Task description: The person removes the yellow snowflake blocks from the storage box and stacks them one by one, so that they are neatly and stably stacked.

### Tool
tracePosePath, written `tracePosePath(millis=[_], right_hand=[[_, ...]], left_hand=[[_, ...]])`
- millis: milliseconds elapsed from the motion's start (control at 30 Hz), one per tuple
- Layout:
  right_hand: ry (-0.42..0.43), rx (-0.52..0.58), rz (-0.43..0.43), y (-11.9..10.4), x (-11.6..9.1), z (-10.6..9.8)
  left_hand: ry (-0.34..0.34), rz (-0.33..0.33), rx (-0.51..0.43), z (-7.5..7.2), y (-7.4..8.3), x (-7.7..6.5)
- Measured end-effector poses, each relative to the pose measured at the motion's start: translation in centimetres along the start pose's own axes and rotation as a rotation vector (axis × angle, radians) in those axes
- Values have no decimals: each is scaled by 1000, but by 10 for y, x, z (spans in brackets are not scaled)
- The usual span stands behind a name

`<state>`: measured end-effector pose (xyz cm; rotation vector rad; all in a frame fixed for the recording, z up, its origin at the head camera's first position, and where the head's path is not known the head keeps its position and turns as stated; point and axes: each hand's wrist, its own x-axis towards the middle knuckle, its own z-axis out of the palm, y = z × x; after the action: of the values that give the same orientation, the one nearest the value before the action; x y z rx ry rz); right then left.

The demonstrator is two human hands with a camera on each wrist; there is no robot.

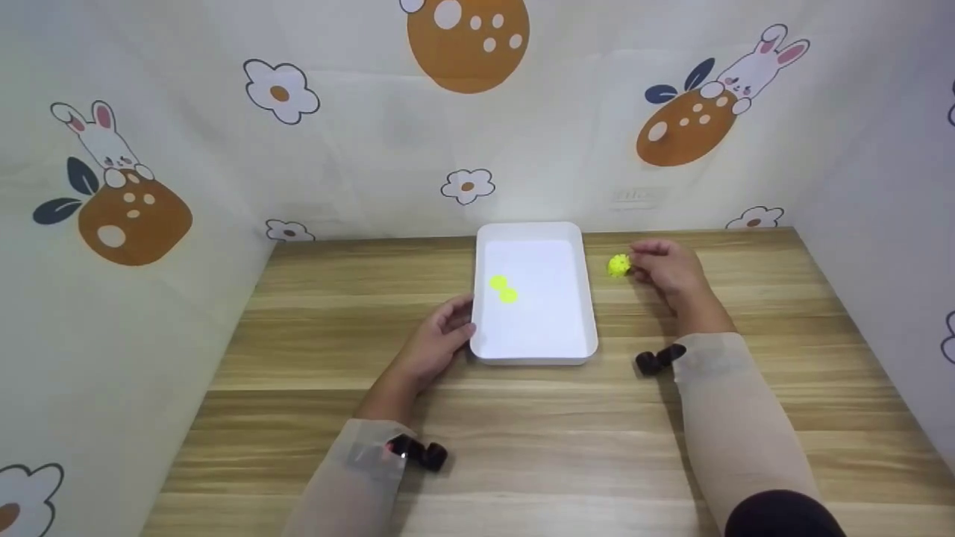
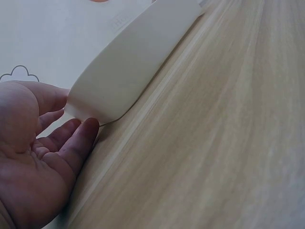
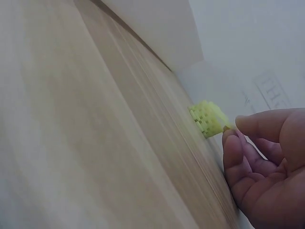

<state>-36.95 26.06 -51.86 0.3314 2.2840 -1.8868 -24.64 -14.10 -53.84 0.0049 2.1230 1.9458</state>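
A shallow white tray (image 1: 535, 298) stands on the wooden table. My left hand (image 1: 435, 339) grips its near left corner; in the left wrist view the bent fingers (image 2: 78, 138) touch the lower edge of the tray wall (image 2: 128, 67). Two small yellow discs (image 1: 508, 295) lie side by side in the left part of the tray. To the right of the tray, my right hand (image 1: 671, 267) pinches a small bright yellow plastic piece (image 1: 618, 265) between thumb and fingertips. Its surface looks knobbly with small gaps, like a lattice (image 3: 208, 119); its exact kind cannot be told.
The wooden table (image 1: 522, 455) runs up to a cloth backdrop (image 1: 373, 149) printed with rabbits, flowers and oranges, which closes in the back and both sides. Each forearm has a small black camera (image 1: 656, 361) strapped at the wrist.
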Motion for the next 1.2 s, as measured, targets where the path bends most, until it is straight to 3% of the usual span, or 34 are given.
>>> tracePosePath(millis=[400,633,767,967,1200], right_hand=[[19,-9,12,-3,0,0],[6,70,3,-20,-7,7],[-51,101,-11,-32,-18,17],[-177,87,-118,-50,-35,43],[-315,3,-189,-78,-47,82]], left_hand=[[-5,-4,7,0,0,3],[-17,25,-19,-1,-3,3],[-16,26,-20,-1,-5,1],[4,3,-12,0,-5,1],[13,-8,9,-1,-2,2]])
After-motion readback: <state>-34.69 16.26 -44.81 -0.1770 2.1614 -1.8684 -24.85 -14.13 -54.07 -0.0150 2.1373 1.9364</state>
